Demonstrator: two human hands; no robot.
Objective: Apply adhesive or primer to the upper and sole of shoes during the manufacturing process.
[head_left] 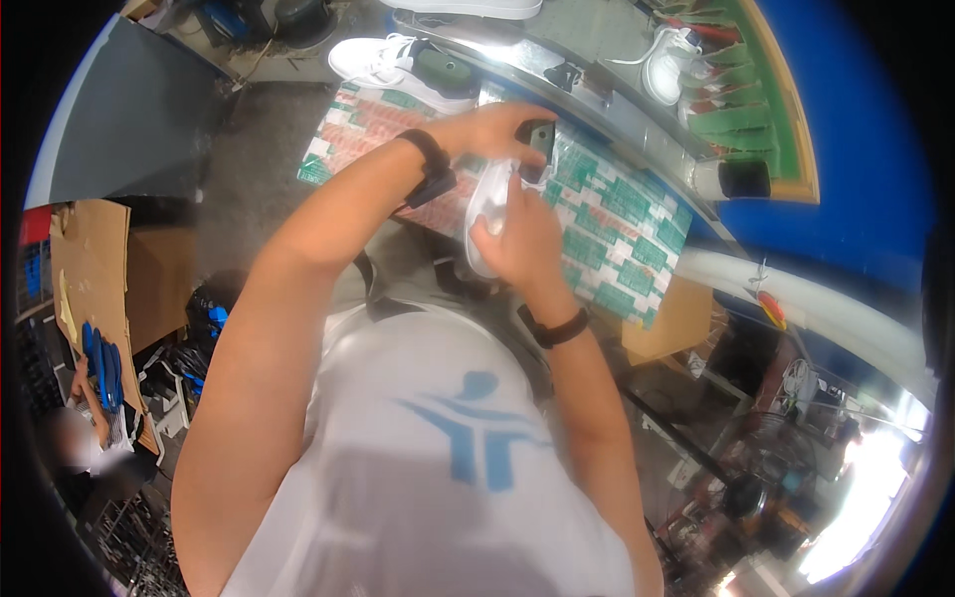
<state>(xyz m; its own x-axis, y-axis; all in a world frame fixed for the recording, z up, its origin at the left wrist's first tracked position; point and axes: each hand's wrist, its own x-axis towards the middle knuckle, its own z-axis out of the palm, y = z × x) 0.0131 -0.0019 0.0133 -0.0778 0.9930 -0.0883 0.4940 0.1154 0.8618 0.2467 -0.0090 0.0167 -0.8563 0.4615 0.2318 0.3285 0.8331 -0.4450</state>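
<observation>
A white shoe (483, 199) is held between my hands above the patterned board, its toe end pointing toward my body. From its opening a dark shoe last (540, 144) sticks out. My left hand (497, 131) is closed around the upper end, at the last. Fingers of my right hand (524, 237) are bent over the shoe's side, and the thumb presses near its toe. Just beyond my left hand lies another white shoe (383, 62) with laces, with a dark green last (443, 70) in it.
A board wrapped in green, red and white print (622, 224) lies beneath my hands. Behind it runs a metal rail (637, 114). A white shoe (669, 65) stands by a green rack (736, 119). Cardboard (95, 269) and another person (95, 438) are at left.
</observation>
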